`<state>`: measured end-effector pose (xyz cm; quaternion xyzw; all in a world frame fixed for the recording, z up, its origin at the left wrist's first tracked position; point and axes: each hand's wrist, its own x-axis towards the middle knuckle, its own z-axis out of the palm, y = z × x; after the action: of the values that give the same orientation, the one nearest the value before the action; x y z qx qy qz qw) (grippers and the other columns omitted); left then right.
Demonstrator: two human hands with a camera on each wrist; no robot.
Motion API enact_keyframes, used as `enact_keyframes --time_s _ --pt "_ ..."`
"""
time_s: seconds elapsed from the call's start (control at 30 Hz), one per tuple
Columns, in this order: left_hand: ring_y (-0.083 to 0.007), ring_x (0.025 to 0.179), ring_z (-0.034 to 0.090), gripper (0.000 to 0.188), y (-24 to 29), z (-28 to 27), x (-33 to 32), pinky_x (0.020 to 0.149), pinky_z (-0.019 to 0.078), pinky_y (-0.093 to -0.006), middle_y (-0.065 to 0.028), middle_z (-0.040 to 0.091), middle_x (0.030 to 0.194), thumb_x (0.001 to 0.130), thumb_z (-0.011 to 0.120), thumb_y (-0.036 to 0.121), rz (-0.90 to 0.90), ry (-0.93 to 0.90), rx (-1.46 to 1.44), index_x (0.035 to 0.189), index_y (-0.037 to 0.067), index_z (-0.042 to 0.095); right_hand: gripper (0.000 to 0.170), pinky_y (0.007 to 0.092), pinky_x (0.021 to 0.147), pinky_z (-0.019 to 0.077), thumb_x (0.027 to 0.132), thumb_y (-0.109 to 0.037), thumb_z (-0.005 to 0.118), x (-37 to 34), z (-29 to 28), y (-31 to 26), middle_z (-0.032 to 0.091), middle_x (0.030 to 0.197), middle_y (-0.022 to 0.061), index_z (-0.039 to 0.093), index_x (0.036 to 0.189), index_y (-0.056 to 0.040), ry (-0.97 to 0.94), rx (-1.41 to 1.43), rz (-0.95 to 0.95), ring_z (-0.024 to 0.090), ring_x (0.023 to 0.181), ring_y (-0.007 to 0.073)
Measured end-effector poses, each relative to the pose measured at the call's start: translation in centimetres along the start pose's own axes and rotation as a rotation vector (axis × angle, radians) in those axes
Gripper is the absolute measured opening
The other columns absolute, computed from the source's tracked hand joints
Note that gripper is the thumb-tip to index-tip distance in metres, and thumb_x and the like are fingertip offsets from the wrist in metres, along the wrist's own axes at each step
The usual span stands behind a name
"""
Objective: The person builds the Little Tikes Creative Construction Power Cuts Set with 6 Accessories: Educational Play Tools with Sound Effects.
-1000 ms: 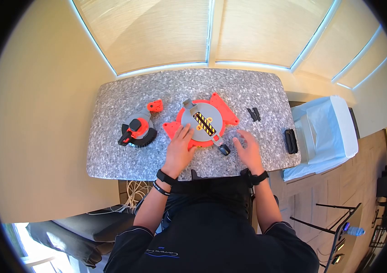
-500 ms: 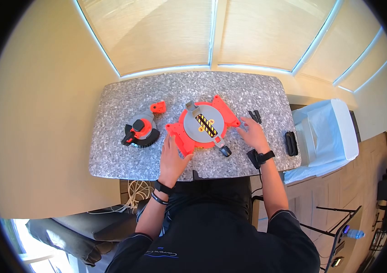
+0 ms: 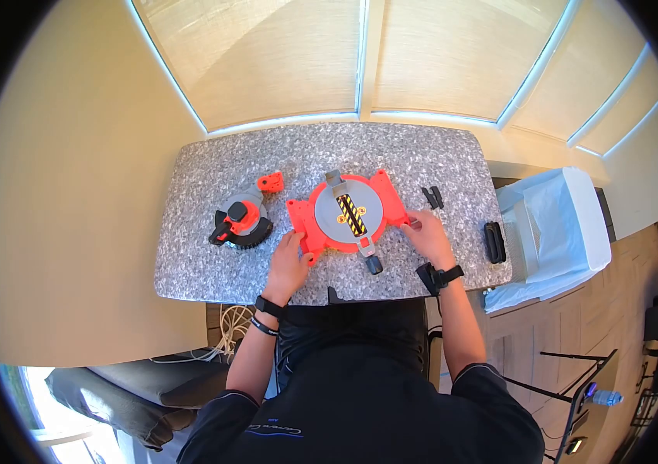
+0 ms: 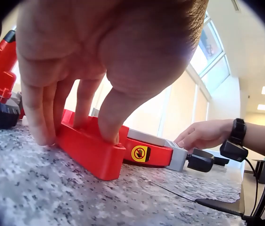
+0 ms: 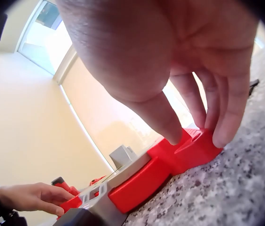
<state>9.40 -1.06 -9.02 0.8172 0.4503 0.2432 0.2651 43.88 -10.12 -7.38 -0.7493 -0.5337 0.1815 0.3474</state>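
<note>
A toy mitre saw base (image 3: 331, 222), red with a round grey turntable and a yellow-black striped slot plate, lies flat on the table. My left hand (image 3: 288, 267) grips its left red wing (image 4: 92, 153), thumb on the near side and fingers on the outer side. Around the right red wing (image 5: 196, 153) my right hand (image 3: 428, 236) has its thumb and fingers, pinching its outer end. The black knob (image 3: 374, 265) of the base points toward me. Left of the base lies the toy saw head (image 3: 241, 220), with a red and black handle and black guard.
Small black clip-like pieces (image 3: 432, 198) and a black folded object (image 3: 494, 242) lie on the right of the speckled grey table (image 3: 213, 282). A bin with a pale liner (image 3: 569, 232) stands beyond the right edge. Blinds cover the windows behind.
Both hands have moved outward, the left from the turntable's near edge and the right from beside the base, onto the red wings. The base has turned slightly clockwise, its knob swinging left.
</note>
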Motion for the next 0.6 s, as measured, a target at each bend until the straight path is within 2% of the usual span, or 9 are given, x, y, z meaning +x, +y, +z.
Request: enact_keyframes --time_s 0.03,0.13,0.33,0.57,0.6 --pt "-0.0442 0.128 0.056 0.051 0.0 -0.2 0.2 0.107 0.0480 -0.0472 -0.0231 0.060 0.137 0.085 0.076 0.011 -0.013 -0.010 0.008 0.132 -0.001 0.059 0.034 0.0393 0.079 0.0581 0.087 -0.018 0.079 -0.4 0.0 0.0 0.070 0.099 0.0180 0.073 0.116 -0.0001 0.000 0.022 0.017 0.072 0.085 0.0294" --pt "-0.0440 0.128 0.056 0.047 -0.1 -0.4 0.6 0.107 0.0482 -0.0470 -0.0241 0.060 0.138 0.087 0.074 0.009 -0.024 -0.023 0.004 0.131 0.000 0.061 0.032 0.0389 0.078 0.0581 0.086 -0.014 0.080 -1.9 0.0 -0.5 0.070 0.097 0.0179 0.074 0.113 0.0000 0.056 0.074 0.027 0.072 0.084 0.0288" --pt "-0.0430 0.128 0.058 0.044 0.0 -0.9 1.3 0.107 0.0487 -0.0466 -0.0250 0.061 0.138 0.088 0.072 0.006 0.008 -0.039 0.021 0.130 -0.001 0.063 0.029 0.0400 0.077 0.0579 0.085 -0.012 0.080 -3.5 -0.1 -1.3 0.072 0.094 0.0181 0.076 0.111 -0.0016 0.037 0.056 0.076 0.072 0.083 0.0292" --pt "-0.0425 0.129 0.057 0.044 0.6 -1.6 1.9 0.108 0.0486 -0.0468 -0.0255 0.061 0.139 0.088 0.069 0.002 -0.005 -0.064 0.056 0.131 -0.002 0.062 0.029 0.0406 0.076 0.0576 0.084 -0.012 0.080 -4.8 0.3 -2.2 0.070 0.090 0.0185 0.076 0.111 -0.0005 0.087 0.033 0.034 0.071 0.080 0.0311" --pt "-0.0439 0.126 0.058 0.043 0.4 -1.5 2.0 0.104 0.0501 -0.0483 -0.0249 0.060 0.139 0.088 0.068 0.001 0.032 -0.044 0.063 0.131 -0.002 0.061 0.029 0.0408 0.076 0.0574 0.083 -0.011 0.080 -4.9 0.4 -2.3 0.070 0.090 0.0187 0.075 0.110 -0.0001 0.091 0.050 0.053 0.071 0.080 0.0312"
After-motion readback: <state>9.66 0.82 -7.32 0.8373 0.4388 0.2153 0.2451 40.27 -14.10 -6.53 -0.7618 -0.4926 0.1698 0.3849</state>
